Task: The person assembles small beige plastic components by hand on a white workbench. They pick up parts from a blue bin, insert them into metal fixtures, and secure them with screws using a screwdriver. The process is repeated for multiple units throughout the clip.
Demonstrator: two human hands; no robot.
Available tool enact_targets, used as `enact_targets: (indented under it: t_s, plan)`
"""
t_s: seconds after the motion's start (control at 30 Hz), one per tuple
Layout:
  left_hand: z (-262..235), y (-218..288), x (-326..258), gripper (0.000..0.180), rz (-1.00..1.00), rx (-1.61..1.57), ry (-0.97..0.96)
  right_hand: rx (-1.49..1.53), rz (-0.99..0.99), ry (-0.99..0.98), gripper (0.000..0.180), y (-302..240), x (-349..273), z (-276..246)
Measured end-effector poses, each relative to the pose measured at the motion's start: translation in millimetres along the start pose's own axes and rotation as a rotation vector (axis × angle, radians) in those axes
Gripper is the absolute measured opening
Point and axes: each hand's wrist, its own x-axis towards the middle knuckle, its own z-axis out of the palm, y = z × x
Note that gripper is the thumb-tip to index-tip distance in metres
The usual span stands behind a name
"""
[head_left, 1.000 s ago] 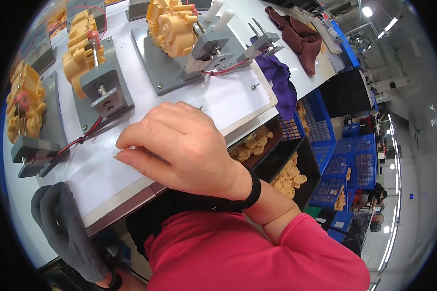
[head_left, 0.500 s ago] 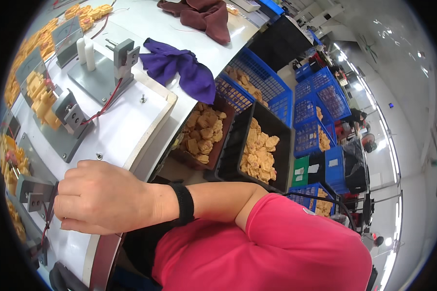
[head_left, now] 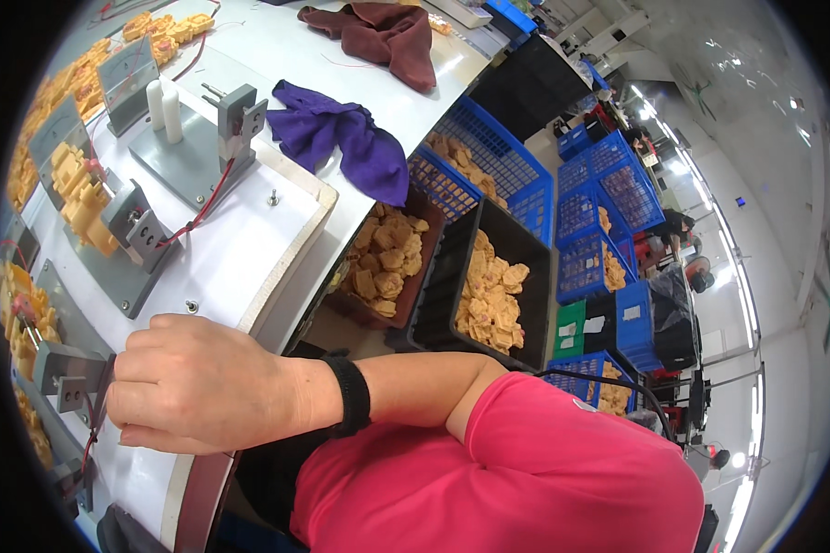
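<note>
**Right hand at the near bracket of the white board, view turned toward the bins**

The right hand [head_left: 194, 382] (black band at the wrist) lies knuckles-up on the near left end of the raised white rectangular board [head_left: 240, 249]. Its fingers are curled close, with their tips tucked under against the small grey metal bracket with drilled holes [head_left: 65, 373]. A thin red wire [head_left: 97, 419] runs down from this bracket. It cannot be told whether the fingertips pinch the wire or only rest on it. The left hand does not show.

Change: a second ago the hand lay over the middle of the board's front edge. Half a second ago it had reached this end, and it has stayed there since. The view has meanwhile swung to the right of the board, so the bracket now sits at the picture's rim, away from the centre of view.

Surroundings, placed from the board:
- On it, farther along, is a grey metal jig plate with two white pegs [head_left: 171, 138].
- At its left are yellow-orange moulded plastic parts [head_left: 83, 198].
- Just beyond its far end is a crumpled purple cloth [head_left: 341, 138], with a maroon cloth [head_left: 378, 32] past that.
- Below its right edge are a brown tray of tan parts [head_left: 383, 263], a black bin of the same [head_left: 489, 286] and blue lattice crates [head_left: 489, 152].

Nothing lies between the hand and the bracket.
</note>
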Motion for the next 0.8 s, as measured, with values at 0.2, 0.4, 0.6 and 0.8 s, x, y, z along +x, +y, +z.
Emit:
enact_targets:
  t_s: [0.2,0.4,0.6,0.8]
  plan:
    - [0,0,1,0.019,0.026,-0.003,-0.019,0.003,0.001,0.023,0.02,-1,1,-1]
    - [0,-5,0,0.02,0.041,-0.018,-0.008,-0.018,0.002,0.008,0.019,-1,0,-1]
    - [1,-6,-1,0.019,0.024,-0.078,-0.003,-0.011,0.0,-0.009,0.019,-2,1,-3]
    - [0,-7,-2,0.02,0.019,-0.071,0.002,-0.013,-0.007,-0.013,0.019,-2,1,-2]
